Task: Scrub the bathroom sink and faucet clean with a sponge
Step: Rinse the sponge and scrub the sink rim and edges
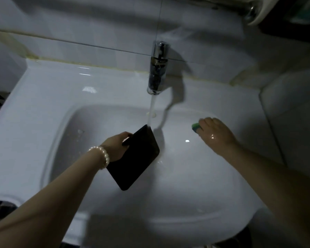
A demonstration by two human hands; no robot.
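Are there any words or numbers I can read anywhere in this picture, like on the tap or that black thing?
None can be read.
faucet: plain shiny metal, no marks visible.
black flat object held by the left hand: dark, no visible text.
sponge under the right hand: no label.
sink: plain white.

Left hand (115, 145): forearm reaching in from lower left, pearl bracelet (102, 156) on the wrist, fingers curled round a flat black object (134, 161). Right hand (215, 133): wet, palm down, arm reaching from right, fingers covering a green sponge (196, 127).
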